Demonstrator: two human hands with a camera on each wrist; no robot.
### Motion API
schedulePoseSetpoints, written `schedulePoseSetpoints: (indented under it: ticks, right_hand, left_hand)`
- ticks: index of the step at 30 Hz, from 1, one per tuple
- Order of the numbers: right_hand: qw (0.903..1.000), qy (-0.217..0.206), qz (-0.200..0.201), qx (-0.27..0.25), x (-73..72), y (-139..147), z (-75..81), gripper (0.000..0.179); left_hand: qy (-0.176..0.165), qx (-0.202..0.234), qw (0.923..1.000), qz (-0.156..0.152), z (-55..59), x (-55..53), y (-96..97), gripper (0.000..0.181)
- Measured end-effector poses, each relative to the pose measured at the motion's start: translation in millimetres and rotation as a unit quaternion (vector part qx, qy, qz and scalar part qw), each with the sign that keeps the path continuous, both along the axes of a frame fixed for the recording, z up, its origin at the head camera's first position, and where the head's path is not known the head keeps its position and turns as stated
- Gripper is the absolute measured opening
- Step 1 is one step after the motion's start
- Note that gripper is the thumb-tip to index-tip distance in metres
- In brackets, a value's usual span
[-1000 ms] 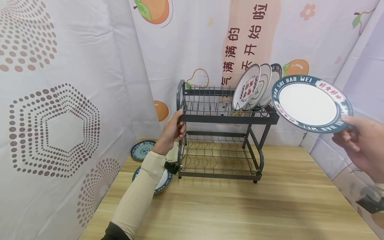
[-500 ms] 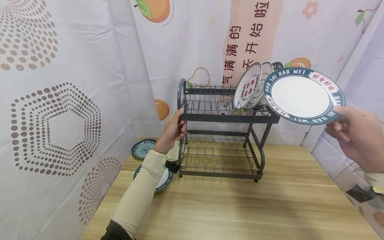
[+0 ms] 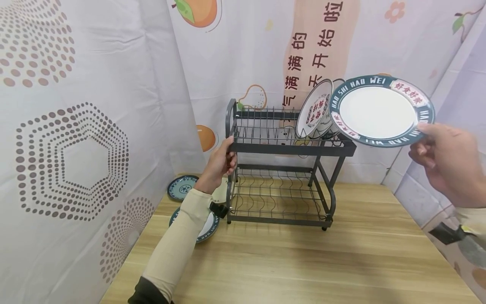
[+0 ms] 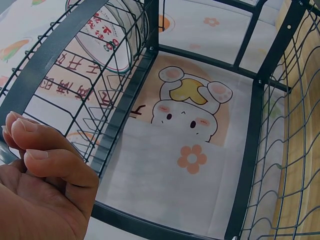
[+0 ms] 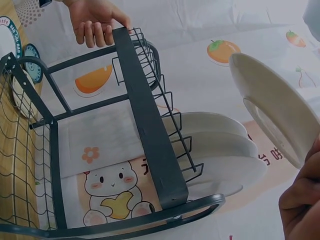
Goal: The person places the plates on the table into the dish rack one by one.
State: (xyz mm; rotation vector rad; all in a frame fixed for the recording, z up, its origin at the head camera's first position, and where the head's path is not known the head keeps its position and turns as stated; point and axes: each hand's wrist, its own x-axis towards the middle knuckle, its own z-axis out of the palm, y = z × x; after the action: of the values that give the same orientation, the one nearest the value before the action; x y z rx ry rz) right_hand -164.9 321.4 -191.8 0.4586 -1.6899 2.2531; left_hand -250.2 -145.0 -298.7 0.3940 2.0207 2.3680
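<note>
- Pinching the right edge of a green-rimmed plate (image 3: 377,112): right hand (image 3: 449,158), thumb on the printed rim, fingers curled below.
- Plate is held in the air, face visible to the head camera, pale underside to the right wrist camera. Tilted, neither flat nor upright.
- Key relation: plate reaches left from the right hand, toward the rack's right end. Being round, it has no long axis of its own; its span from the grip runs leftward. Right hand is the nearer one to it, left hand well apart.
- Left sleeve (image 3: 178,240) crosses over a second plate (image 3: 206,237) lying on the table (image 3: 341,261).
- Left hand (image 3: 218,164) holds the rack (image 3: 292,149) at its upper left front corner, other fingers curled beneath. Thumb hidden in the left wrist view.
- Left of the rack, farther back: a blue-patterned dish (image 3: 182,187) and a pale dish (image 3: 221,192), the latter partly covered.
- Upper tier, right end: standing plates (image 3: 314,109), leaning, close together. Held plate overlaps them in the head view; right wrist view shows a gap between.
- Behind all: printed cloth (image 3: 247,50), fruit and lettering.
</note>
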Motion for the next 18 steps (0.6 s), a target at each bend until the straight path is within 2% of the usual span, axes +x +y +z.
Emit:
schedulePoseSetpoints:
  ticks: [5,8,11,15,18]
  right_hand:
    - [0.9992,0.034,-0.018,0.006,-3.0,-9.9,4.3,0.026]
    - [0.9989,0.039,-0.027,-0.002,-5.5,-17.0,8.2,0.028]
    - [0.9987,0.025,-0.043,0.002,-7.9,-23.4,13.0,0.031]
    - [0.9968,-0.002,-0.070,0.039,-10.8,-30.9,21.2,0.042]
    - [0.9956,-0.007,-0.076,0.054,-14.0,-36.7,27.4,0.048]
  left_hand:
    - [-0.004,0.003,1.0000,0.003,-0.2,0.0,0.7,0.058]
    - [-0.005,0.004,1.0000,0.003,-0.5,-0.2,1.3,0.057]
    - [-0.003,0.004,1.0000,0.002,-0.3,0.2,1.4,0.057]
    - [-0.002,0.005,1.0000,0.004,0.7,0.7,0.6,0.057]
    - [-0.004,0.004,1.0000,0.004,-0.1,-0.1,1.0,0.058]
